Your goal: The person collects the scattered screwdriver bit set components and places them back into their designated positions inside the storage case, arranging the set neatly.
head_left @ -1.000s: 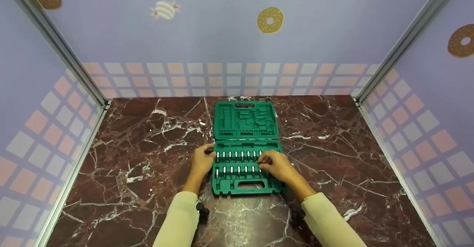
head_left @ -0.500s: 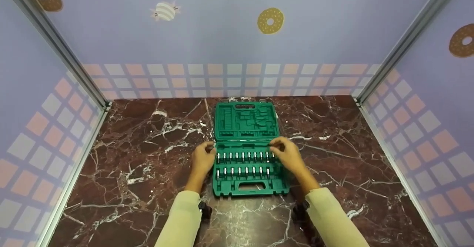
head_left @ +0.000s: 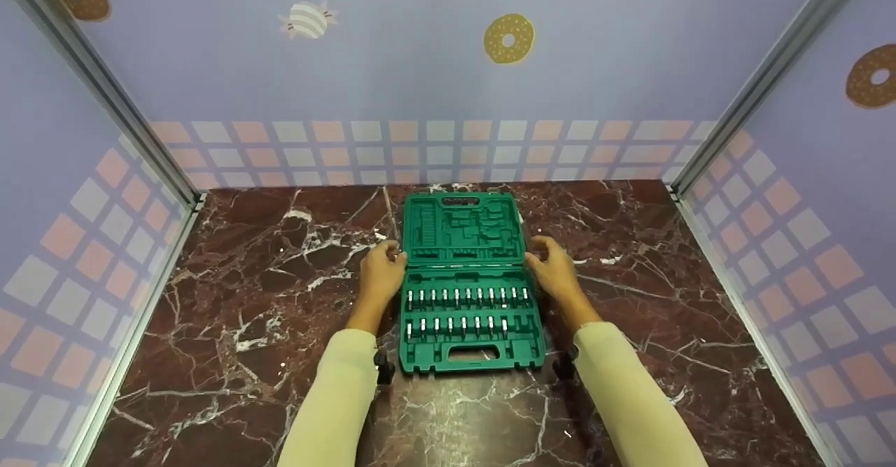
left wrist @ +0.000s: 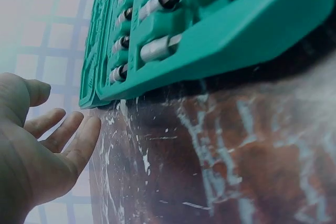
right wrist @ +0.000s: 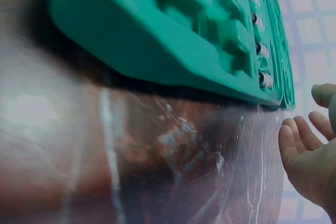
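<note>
A green plastic tool case (head_left: 420,363) lies open on the table, its moulded lid (head_left: 463,223) folded back flat. Two rows of bit sockets stand in its base: a back row (head_left: 456,299) and a shorter front row (head_left: 450,325), with bare slots at the right. Beside the hinge on the left is my left hand (head_left: 381,272), fingers loosely bent. My right hand (head_left: 556,272) mirrors it on the other side. In the left wrist view my left hand (left wrist: 44,150) holds nothing, and a gap shows to the case; likewise my right hand (right wrist: 315,156) in the right wrist view.
Dark red marbled tabletop (head_left: 280,341) surrounds the case. A patterned back wall (head_left: 448,96) rises just beyond the lid, and side walls with metal corner posts bound the table left and right.
My right hand has come away from the right part of the socket rows to the case's right side, by the hinge. My left hand has shifted forward along the left side.
</note>
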Available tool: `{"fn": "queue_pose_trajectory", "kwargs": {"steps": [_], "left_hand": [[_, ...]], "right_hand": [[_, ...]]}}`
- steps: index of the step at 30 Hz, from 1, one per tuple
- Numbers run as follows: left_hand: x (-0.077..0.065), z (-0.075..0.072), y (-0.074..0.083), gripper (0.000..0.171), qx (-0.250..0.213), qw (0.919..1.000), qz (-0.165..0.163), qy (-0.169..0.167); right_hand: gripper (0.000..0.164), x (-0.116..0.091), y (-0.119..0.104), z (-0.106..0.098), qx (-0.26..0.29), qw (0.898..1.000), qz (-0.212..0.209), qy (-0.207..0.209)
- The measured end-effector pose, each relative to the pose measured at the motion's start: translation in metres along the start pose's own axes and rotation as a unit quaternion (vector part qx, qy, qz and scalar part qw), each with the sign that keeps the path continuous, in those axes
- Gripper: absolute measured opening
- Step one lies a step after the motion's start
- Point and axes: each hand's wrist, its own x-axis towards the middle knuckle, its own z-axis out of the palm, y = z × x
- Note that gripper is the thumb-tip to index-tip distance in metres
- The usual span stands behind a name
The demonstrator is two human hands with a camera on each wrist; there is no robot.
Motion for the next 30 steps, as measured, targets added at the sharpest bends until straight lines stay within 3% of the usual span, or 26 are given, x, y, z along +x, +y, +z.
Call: {"fn": "queue_pose_trajectory", "kwargs": {"steps": [7,13,19,25,30], "left_hand": [[0.019,-0.002,-0.002,0.044,-0.013,0.9984,-0.047,-0.028],[0.031,0.011,-0.003,0.047,-0.014,0.9957,-0.072,-0.057],[0.033,0.023,-0.006,0.037,-0.007,0.9965,-0.078,-0.029],[0.032,0.025,-0.006,0.03,-0.006,0.9977,-0.068,-0.005],[0.03,0.026,-0.006,0.028,-0.013,0.9968,-0.078,0.007]], "right_hand": [[0.051,0.019,-0.007,0.008,-0.064,0.996,0.031,-0.057],[0.052,0.023,-0.008,0.01,-0.062,0.992,0.066,-0.09],[0.046,0.025,-0.007,0.011,-0.038,0.992,0.075,-0.091],[0.045,0.027,-0.008,0.013,-0.006,0.993,0.093,-0.078],[0.044,0.025,-0.008,0.016,0.026,0.991,0.112,-0.071]]}}
